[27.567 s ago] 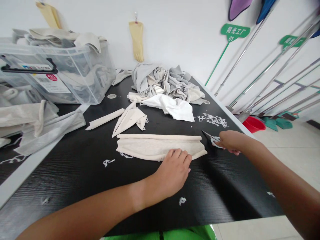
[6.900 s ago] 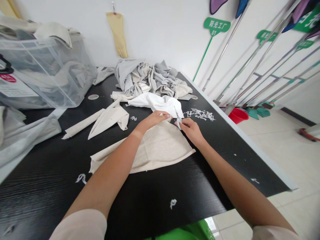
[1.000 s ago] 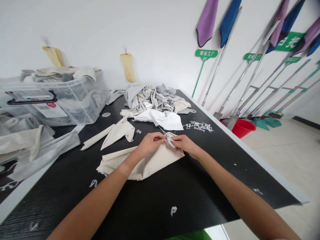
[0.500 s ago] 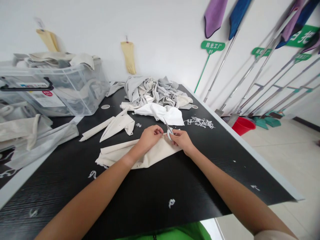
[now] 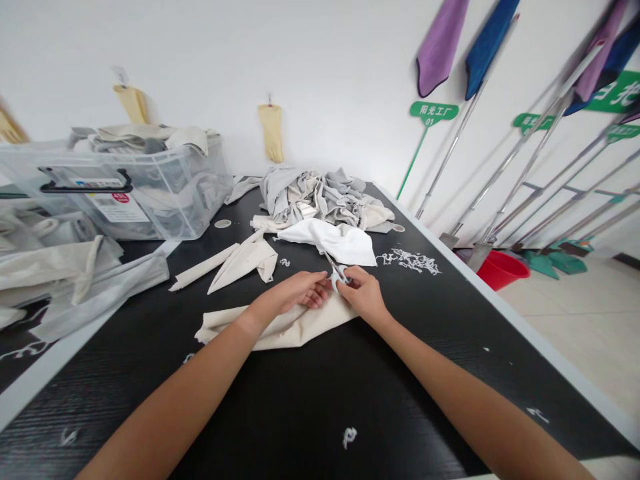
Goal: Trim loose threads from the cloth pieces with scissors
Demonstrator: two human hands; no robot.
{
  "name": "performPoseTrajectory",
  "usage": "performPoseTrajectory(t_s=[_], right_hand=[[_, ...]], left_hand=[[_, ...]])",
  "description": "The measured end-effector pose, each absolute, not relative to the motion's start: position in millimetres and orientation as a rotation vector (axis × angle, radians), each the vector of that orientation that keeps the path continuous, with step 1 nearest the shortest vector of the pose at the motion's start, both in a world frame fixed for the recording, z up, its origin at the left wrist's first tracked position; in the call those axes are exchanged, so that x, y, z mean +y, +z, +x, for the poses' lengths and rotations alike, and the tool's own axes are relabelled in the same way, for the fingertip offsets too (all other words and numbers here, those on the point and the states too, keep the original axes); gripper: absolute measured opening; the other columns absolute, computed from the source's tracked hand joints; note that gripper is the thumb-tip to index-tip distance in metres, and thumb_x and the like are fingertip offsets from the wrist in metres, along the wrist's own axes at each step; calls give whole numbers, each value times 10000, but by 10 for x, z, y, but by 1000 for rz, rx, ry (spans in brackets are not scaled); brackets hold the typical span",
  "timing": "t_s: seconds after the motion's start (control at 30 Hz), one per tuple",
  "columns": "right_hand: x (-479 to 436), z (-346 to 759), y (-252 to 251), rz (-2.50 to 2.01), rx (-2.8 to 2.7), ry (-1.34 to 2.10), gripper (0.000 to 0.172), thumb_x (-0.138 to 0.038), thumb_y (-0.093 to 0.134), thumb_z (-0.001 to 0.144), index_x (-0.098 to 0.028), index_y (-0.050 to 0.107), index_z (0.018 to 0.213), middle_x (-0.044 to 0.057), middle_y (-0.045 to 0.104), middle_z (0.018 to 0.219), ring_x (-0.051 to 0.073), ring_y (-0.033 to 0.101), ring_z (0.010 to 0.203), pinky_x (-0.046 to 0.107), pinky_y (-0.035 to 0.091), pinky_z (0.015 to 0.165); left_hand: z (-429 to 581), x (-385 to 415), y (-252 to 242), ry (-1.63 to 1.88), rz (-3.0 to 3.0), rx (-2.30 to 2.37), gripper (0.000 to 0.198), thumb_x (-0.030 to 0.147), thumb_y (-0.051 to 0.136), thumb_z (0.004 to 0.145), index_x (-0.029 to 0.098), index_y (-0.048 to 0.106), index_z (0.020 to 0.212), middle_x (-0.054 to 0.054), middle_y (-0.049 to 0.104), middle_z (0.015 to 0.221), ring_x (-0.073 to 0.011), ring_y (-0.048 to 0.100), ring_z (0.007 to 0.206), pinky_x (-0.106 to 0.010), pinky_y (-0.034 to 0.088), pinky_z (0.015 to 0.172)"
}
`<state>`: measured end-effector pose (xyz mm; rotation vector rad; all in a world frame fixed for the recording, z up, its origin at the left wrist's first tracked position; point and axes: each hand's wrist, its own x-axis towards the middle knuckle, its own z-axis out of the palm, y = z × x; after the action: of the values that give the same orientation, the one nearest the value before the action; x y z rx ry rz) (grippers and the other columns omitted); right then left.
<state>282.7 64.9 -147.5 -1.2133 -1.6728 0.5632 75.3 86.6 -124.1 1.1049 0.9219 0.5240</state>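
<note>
Scissors in the right hand, left hand curled right beside them

So the left hand [image 5: 303,291] comes in from the side with the thumb side up and the fingers loosely curled in front of the palm. Can't tell if its fingertips are pinching anything. The right hand [image 5: 365,291] is closed around the handles of the scissors [image 5: 339,277], blades pointing toward the far edge of the bench [image 5: 310,400] and the white cloth [image 5: 345,243]. The beige cloth [image 5: 300,330] lies under the hands around the middle of the bench, well in from the left and right edges, with a slanting fold running across it.

Compared with half a second ago, the left hand has rolled over: it was knuckles up, and now the curled fingers show. Right hand's grip looks about the same. About seven seconds ago the beige cloth was spread a lot wider, now it's a narrower folded strip
</note>
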Motion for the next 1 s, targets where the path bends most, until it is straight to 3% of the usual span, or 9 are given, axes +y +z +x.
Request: performPoseTrajectory(t_s=[0.2, 0.43, 0.6, 0.7, 0.83, 1.0], right_hand=[[522, 2780, -1403, -1233, -1776, 495, 131, -343, 704, 875, -223, 754, 859, 39, 693, 925, 181, 621, 765, 300, 466, 696], [578, 2805, -1426, -1217, -1769, 535, 105, -309, 703, 851, -221, 738, 808, 32, 675, 854, 187, 607, 764, 302, 456, 690], [568, 2805, -1410, -1227, -1760, 570, 122, -309, 698, 838, -216, 724, 764, 32, 667, 819, 185, 581, 741, 307, 433, 678], [554, 2824, -1382, -1240, -1713, 577, 155, -343, 690, 860, -215, 724, 781, 32, 660, 828, 183, 567, 742, 304, 430, 680], [615, 2934, -1373, -1280, -1519, 504, 287, -415, 654, 908, -206, 645, 711, 26, 621, 793, 175, 523, 727, 299, 408, 662], [805, 3145, -1476, -1346, -1160, 578, 383, -558, 675, 876, -200, 664, 740, -2, 555, 639, 166, 484, 630, 295, 366, 573]], left_hand=[[829, 788, -1170, 512, 1111, 987, 299, 439, 640, 881, 154, 607, 796, 5, 572, 679, -94, 519, 552, -229, 428, 547], [839, 714, -1160, 605, 1143, 987, 275, 392, 707, 858, 186, 611, 1013, -13, 663, 775, -114, 601, 599, -238, 473, 569], [866, 750, -1175, 644, 1108, 885, 184, 289, 730, 833, 144, 690, 939, -39, 688, 796, -111, 645, 677, -248, 524, 680], [864, 765, -1160, 715, 1087, 859, 204, 301, 767, 832, 126, 726, 930, -70, 716, 848, -126, 663, 743, -274, 548, 765], [791, 760, -1009, 764, 1176, 947, 299, 412, 775, 867, 127, 729, 945, -77, 718, 849, -138, 658, 756, -283, 543, 765], [700, 694, -349, 721, 1432, 879, 329, 475, 688, 931, 152, 683, 989, -69, 717, 872, -158, 675, 788, -290, 542, 757]])
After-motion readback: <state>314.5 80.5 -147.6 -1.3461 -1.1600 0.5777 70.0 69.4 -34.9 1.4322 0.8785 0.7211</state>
